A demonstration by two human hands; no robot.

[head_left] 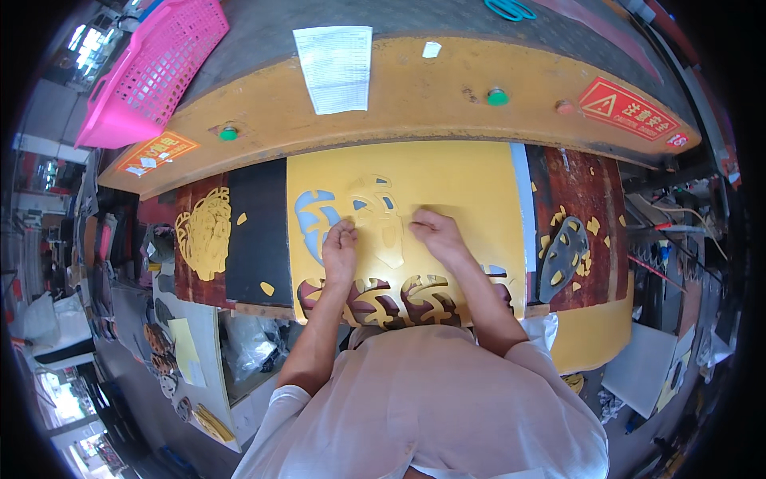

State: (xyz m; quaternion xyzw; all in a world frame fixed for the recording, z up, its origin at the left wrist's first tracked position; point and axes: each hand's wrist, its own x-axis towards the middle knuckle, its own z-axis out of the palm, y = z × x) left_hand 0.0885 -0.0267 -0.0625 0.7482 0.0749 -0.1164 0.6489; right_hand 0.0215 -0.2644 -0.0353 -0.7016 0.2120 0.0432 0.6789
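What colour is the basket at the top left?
The basket is bright pink, with a grid of holes; the head view shows it.

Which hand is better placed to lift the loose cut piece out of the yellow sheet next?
Probably the right hand: its fingertips rest on the upper edge of the cut piece. The left hand presses on the yellow sheet beside it, steadying it.

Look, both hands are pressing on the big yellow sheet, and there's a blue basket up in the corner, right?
Not quite. The basket is pink, not blue, as the head view shows. The rest holds: the left hand and right hand are both on the big yellow sheet.
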